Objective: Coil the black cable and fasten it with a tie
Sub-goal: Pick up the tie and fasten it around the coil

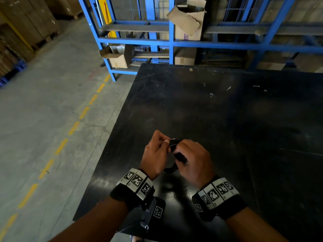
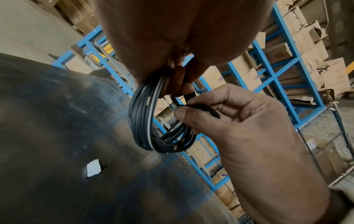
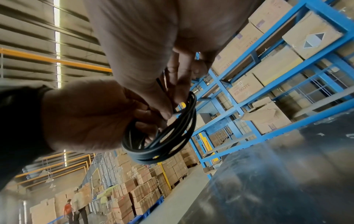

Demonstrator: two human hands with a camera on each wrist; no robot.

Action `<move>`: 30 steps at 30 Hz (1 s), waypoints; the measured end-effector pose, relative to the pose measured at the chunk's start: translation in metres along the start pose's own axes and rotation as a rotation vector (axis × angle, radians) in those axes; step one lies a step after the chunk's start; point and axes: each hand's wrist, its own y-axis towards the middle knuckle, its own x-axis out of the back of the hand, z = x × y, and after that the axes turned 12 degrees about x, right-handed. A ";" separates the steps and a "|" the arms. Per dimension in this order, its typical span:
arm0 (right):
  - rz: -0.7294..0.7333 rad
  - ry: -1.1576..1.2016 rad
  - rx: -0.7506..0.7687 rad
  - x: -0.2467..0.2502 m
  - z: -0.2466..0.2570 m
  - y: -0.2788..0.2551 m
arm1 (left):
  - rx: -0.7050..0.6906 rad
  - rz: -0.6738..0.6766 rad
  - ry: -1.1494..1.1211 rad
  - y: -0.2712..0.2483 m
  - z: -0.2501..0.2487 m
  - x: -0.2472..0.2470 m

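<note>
Taking the black table [image 1: 227, 119] as the landmark, both hands work just above its near edge, close to its left corner. To the left of the bundle, the left hand [image 1: 154, 154] has its fingers curled round the top of the coiled black cable [image 2: 145, 118], pinching the loops together so the coil hangs below it, clear of the tabletop. The loops lie fairly even, several turns gathered into one ring. To the right of it, the right hand [image 1: 193, 158] pinches something thin and black between thumb and forefinger, right against the gathered section; it may be the tie or the cable's free tail, and the wrist views do not settle which.

Coiling looks essentially done, so the step in hand appears to be the fastening: getting a strap round the pinched part of the bundle. The next move probably calls for the left hand to hold its squeeze so the loops do not spring apart, while the right hand leads the thin piece round the bundle and cinches it. Any stray end should be tucked in first.

Beyond the table's far edge stands blue shelving [image 1: 171, 42] with cardboard boxes [image 1: 187, 23].
</note>
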 end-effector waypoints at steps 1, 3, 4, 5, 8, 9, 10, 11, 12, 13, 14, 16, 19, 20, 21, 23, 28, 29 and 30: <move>-0.021 -0.020 0.013 0.001 0.000 0.001 | -0.009 0.004 0.004 -0.002 -0.001 -0.001; -0.069 -0.068 0.031 0.005 -0.001 0.002 | -0.026 0.015 0.012 -0.005 -0.003 -0.004; -0.089 -0.092 0.039 0.006 -0.001 0.003 | -0.033 0.023 0.019 -0.007 -0.003 -0.005; -0.102 -0.112 0.046 0.008 -0.002 0.003 | -0.038 0.036 0.026 -0.009 -0.004 -0.005; -0.121 -0.144 0.054 0.009 -0.004 0.002 | -0.047 0.071 0.035 -0.013 -0.004 -0.006; -0.136 -0.138 0.053 0.009 -0.005 0.001 | -0.052 0.077 0.039 -0.014 -0.004 -0.007; -0.156 -0.129 0.057 0.010 -0.006 0.000 | -0.062 0.079 0.039 -0.015 -0.006 -0.007; -0.172 -0.119 0.068 0.011 -0.007 -0.001 | -0.074 0.079 0.036 -0.016 -0.007 -0.007; -0.186 -0.112 0.082 0.011 -0.007 -0.002 | -0.091 0.080 0.035 -0.016 -0.008 -0.007; -0.197 -0.108 0.097 0.011 -0.007 -0.003 | -0.109 0.081 0.034 -0.017 -0.009 -0.008; -0.209 -0.106 0.108 0.011 -0.007 -0.003 | -0.122 0.084 0.029 -0.018 -0.010 -0.009; -0.241 -0.105 0.121 0.012 -0.007 -0.003 | -0.118 0.083 -0.009 -0.020 -0.010 -0.011; -0.268 -0.110 0.140 0.014 -0.006 -0.004 | -0.056 0.085 -0.060 -0.019 -0.008 -0.013; -0.276 -0.111 0.144 0.015 -0.006 -0.004 | -0.037 0.104 -0.063 -0.018 -0.008 -0.013; -0.282 -0.111 0.147 0.016 -0.006 -0.005 | -0.023 0.130 -0.056 -0.016 -0.007 -0.013; -0.286 -0.112 0.150 0.018 -0.006 -0.006 | -0.006 0.182 -0.018 -0.012 -0.007 -0.012; -0.242 -0.057 0.117 0.021 -0.004 -0.008 | -0.067 0.155 0.075 -0.012 -0.009 -0.005; -0.223 -0.028 0.104 0.022 -0.004 -0.008 | -0.085 0.134 0.094 -0.013 -0.009 -0.004; -0.208 -0.002 0.085 0.024 -0.003 -0.008 | -0.101 0.115 0.114 -0.013 -0.009 -0.002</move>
